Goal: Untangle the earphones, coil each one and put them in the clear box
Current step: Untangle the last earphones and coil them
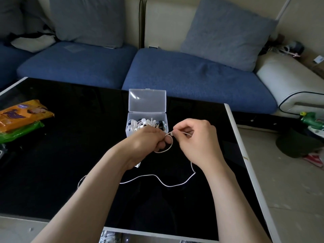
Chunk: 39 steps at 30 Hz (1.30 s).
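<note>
Forearms over the table [70,146], our left hand [149,140] gripped a loop of earphone cord [147,175], right hand [198,137] pinched it; coiling underway, slack awaited winding

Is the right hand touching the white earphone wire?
Touching. The head view shows the right hand pinching the white earphone wire between thumb and forefinger, close beside the left hand.

On table [70,155], toward far edge: box [131,133], earphones [145,122] inside. Just before it, left hand [147,139] beside right hand [198,137]; nearer, cable [154,175] on tabletop. Packets [21,118] far left; sofa [175,71] behind.
</note>
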Each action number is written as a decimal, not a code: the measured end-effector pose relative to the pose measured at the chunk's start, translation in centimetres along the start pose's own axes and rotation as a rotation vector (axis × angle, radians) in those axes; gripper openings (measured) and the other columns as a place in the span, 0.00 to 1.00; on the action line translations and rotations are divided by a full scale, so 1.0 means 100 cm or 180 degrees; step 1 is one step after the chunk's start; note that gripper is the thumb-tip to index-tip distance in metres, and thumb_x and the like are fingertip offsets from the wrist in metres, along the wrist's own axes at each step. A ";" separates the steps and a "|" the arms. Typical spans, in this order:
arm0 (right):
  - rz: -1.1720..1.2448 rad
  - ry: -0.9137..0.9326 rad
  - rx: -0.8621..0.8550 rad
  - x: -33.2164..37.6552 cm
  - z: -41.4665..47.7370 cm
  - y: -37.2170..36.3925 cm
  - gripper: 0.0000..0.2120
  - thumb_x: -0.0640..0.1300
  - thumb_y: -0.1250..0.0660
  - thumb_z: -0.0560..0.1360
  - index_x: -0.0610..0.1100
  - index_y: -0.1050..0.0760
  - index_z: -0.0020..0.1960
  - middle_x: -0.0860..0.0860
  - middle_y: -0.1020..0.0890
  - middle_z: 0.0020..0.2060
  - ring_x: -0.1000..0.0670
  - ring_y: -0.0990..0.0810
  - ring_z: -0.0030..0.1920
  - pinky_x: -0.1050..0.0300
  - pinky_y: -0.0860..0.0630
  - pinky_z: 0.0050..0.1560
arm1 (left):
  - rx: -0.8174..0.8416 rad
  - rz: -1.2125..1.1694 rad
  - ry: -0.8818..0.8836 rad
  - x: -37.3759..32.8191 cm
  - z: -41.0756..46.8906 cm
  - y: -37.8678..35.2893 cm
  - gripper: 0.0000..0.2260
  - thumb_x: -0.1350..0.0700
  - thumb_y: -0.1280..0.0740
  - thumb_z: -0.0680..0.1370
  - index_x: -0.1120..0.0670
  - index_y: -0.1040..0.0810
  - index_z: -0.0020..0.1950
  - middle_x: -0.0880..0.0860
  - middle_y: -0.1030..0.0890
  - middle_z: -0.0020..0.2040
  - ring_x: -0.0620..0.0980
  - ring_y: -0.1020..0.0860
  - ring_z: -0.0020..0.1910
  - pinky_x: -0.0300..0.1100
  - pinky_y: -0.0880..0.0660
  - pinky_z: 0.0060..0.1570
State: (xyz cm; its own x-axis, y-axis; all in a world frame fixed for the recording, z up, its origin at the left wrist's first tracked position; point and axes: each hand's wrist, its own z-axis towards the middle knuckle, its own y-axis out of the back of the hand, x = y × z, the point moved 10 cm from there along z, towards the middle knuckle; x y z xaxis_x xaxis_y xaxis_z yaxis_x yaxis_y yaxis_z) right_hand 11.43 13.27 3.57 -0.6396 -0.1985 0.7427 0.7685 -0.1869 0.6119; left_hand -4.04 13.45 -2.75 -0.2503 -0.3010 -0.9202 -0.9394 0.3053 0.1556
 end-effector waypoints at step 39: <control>0.0484 -0.1265 0.0282 -0.035 -0.005 -0.010 0.18 0.51 0.38 0.86 0.47 0.18 0.41 0.54 0.20 0.33 0.50 0.21 0.36 0.50 0.25 0.42 | 0.0310 -0.0807 -0.0773 -0.031 -0.007 -0.011 0.14 0.58 0.41 0.87 0.60 0.16 0.63 0.49 0.15 0.47 0.50 0.26 0.48 0.48 0.36 0.49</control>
State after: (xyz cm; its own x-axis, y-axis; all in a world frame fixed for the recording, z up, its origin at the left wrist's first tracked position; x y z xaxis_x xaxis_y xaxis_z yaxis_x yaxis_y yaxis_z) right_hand 12.94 13.65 0.23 -0.4758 0.1718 0.8626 0.8631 -0.0974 0.4955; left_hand -2.45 13.41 0.17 0.0617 -0.1584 -0.9854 -0.9348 0.3367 -0.1127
